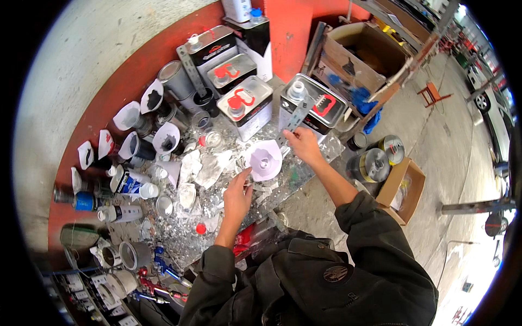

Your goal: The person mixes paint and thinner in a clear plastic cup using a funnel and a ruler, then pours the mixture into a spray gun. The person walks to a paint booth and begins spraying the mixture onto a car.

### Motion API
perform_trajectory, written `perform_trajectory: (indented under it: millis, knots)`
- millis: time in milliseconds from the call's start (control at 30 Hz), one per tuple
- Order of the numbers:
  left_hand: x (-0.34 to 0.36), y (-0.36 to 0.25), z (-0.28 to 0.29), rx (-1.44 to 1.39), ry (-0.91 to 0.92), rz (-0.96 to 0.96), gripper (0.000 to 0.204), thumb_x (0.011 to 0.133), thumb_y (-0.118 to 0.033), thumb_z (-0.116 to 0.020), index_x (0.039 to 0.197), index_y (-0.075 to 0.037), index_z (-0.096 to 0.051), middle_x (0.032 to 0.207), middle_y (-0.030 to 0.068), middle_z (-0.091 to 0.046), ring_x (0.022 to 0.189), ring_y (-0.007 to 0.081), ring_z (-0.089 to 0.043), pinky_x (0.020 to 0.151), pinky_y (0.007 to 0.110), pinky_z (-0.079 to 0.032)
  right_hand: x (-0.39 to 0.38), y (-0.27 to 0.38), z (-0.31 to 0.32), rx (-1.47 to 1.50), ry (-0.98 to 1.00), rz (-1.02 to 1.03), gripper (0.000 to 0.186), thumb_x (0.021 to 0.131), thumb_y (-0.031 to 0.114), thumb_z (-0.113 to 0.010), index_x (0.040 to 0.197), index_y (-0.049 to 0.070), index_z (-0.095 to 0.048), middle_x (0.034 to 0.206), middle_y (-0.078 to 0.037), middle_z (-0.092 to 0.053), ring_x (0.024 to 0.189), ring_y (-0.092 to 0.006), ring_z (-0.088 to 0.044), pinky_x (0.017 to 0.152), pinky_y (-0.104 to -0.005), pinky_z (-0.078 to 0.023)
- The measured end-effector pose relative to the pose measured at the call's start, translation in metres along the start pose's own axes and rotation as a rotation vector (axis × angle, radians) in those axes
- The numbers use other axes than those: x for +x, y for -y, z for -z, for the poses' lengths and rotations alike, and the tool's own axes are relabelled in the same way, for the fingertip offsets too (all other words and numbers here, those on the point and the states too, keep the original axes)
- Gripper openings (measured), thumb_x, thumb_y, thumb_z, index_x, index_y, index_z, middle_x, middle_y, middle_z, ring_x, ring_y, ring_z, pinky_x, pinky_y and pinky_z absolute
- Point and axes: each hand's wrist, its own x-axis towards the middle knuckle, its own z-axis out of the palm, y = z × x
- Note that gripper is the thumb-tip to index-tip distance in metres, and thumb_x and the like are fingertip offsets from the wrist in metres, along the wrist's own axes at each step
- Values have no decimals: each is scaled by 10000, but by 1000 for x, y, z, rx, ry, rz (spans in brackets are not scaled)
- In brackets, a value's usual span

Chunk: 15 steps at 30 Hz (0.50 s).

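My right hand (304,144) pinches a flat grey metal mixing ruler (296,117), which leans with its lower end near a white paper paint strainer (263,160). The cone-shaped strainer faces up on the bench; whatever supports it is hidden beneath. My left hand (236,196) is beside the strainer's near left rim, its fingers stretched out and holding nothing. I cannot tell whether the fingertips touch the paper. Just beyond the ruler stands an open-necked rectangular metal can (315,103) with a red handle. Another such can (247,107) with a red cap stands to its left.
Paint-spotted bench (174,217) holds crumpled white paper (213,169), a red cap (201,228) and a clear jar (213,139). Used strainers (166,137) and bottles (128,213) crowd the left; spray guns (163,263) lie lower left. Round tins (370,164) and a cardboard box (403,190) are right.
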Motion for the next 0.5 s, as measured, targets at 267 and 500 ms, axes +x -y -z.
perform_trajectory:
  millis: [267,500]
  knots:
    - [-91,50,34,-161,-103,282,436,792,3,-672,1211,-41,-558,1068,153,-632,834,230,-683,710,326,-549,18,-35,-11,162,-4,139,341,851,290,-686,723,-21,-631,568,-52,-553,527,-100,-462,498,-299,-364]
    - [-144,89,66,-106,-329,543,240,805,-44,-689,1036,9,-656,854,129,-693,777,187,-693,686,293,-543,23,-11,-4,202,97,14,258,848,247,-705,840,-10,-682,666,-11,-623,583,-58,-515,546,-234,-404]
